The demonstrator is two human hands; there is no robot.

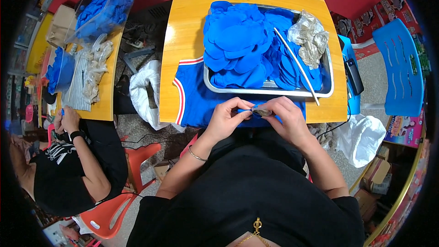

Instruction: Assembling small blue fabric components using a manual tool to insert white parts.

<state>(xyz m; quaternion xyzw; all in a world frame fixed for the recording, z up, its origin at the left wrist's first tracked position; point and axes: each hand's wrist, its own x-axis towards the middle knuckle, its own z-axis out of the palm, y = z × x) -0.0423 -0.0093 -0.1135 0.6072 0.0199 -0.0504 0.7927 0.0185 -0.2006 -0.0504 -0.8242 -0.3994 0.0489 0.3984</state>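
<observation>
Close to the table's front edge, my two hands meet over the blue cloth. My left hand (228, 116) is closed, its thumb and fingertips pinched at one end of a small grey-brown piece (261, 111); a bit of blue shows at these fingertips. My right hand (287, 118) pinches the same piece from the other side. Its exact kind is too small to make out. Just beyond lies a metal tray (270, 92) heaped with thin oval blue pieces (238, 36). A blue garment (194, 87) with red and white trim is spread beneath the tray.
In the tray's right side sit a clear bag of brownish pieces (311, 39) and a white stick (297, 64) whose end overhangs the rim. A co-worker (68, 169) sits left at another table (109, 77). A blue chair (398, 68) stands right.
</observation>
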